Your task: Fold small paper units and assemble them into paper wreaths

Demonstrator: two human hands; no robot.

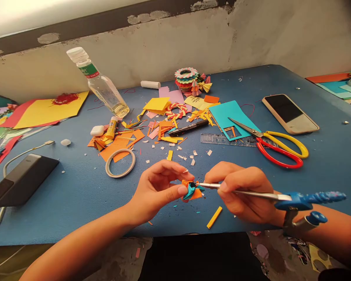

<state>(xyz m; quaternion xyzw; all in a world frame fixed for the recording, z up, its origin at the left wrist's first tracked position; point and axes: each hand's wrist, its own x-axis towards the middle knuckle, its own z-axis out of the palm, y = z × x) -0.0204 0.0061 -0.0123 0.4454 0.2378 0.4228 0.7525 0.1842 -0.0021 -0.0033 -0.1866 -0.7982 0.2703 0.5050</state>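
Between the thumb and fingers of my left hand (160, 183) is a small folded paper piece (192, 191), orange and turquoise. My right hand (245, 191) grips a metal drawing compass (260, 194) with a blue head and blue knob. The compass's tip points left and reaches the dark opening in the folded paper; how deep it goes I cannot tell. Below the hands lies a narrow yellow paper strip (214, 217), near the table's front edge.
Scissors (259, 134) lie across a turquoise sheet (226, 111) and a clear ruler (210, 139), near a phone (291, 113). Beyond my left hand are a tape roll (107, 168), a glue stick (112, 127) and paper scraps. A glass bottle (105, 91) stands behind; a black power bank (23, 179) lies left.
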